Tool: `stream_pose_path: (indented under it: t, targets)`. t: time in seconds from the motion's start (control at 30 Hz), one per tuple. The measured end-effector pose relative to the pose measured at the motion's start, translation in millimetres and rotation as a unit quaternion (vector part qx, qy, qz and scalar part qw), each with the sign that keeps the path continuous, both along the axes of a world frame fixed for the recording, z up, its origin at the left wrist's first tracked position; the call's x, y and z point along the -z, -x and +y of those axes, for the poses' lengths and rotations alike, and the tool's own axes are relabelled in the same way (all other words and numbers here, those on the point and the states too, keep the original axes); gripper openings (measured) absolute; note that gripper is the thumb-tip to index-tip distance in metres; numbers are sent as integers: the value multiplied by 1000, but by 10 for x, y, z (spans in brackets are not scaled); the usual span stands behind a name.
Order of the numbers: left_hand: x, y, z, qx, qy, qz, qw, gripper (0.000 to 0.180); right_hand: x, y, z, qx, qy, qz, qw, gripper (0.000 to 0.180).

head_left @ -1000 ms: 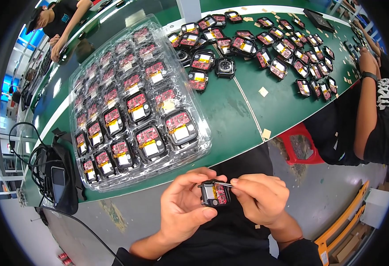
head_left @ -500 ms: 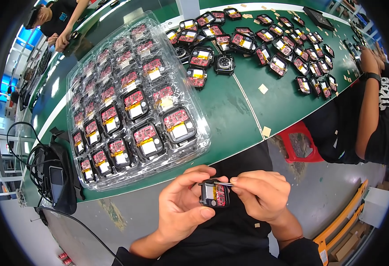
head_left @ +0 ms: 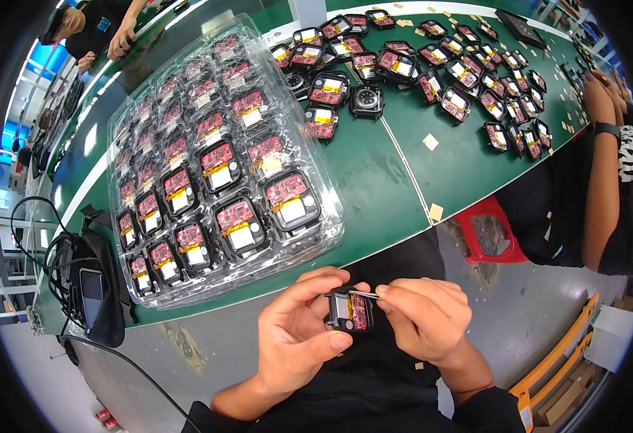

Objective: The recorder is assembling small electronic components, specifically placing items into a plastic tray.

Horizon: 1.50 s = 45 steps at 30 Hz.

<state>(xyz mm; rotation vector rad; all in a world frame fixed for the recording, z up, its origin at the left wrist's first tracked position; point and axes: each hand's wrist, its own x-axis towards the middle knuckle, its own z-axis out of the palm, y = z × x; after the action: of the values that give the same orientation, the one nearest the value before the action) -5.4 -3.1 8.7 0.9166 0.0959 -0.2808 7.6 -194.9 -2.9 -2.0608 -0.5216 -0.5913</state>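
One small module (head_left: 350,310) pinched in left hand (head_left: 298,335), tool tip applied by right hand (head_left: 425,317); tray (head_left: 143,137) filled, many loose units (head_left: 468,72) left on desk (head_left: 389,180).

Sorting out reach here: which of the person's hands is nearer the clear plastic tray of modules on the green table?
Left. The left hand sits just below the clear plastic tray; the right hand lies farther right, past its corner.

Fingers of the left hand (head_left: 298,339) and right hand (head_left: 425,317) cover the edges of the small module (head_left: 350,312) in the grip. The thin tool (head_left: 368,294) beside it is too small to identify.
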Motion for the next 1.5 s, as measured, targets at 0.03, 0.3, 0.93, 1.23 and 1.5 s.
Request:
stream_pose_path:
  t: [0.03,0.3,0.93,1.23,1.5]
  targets:
    - [-1,2,-1,2,0,-6,1000,61,-5,5,3,1,0,0,1000,30]
    - [-72,28,-14,-5,-1,4,1000,60,-12,36,27,11,21,-7,1000,30]
    - [26,108,-23,-14,-4,-22,1000,58,51,20,9,-25,-40,7,999,29]
    - [-3,116,-44,-15,8,12,1000,58,-2,50,-56,3,45,-26,999,30]
    - [18,129,-49,-12,35,15,999,57,14,75,-52,9,37,-18,999,30]
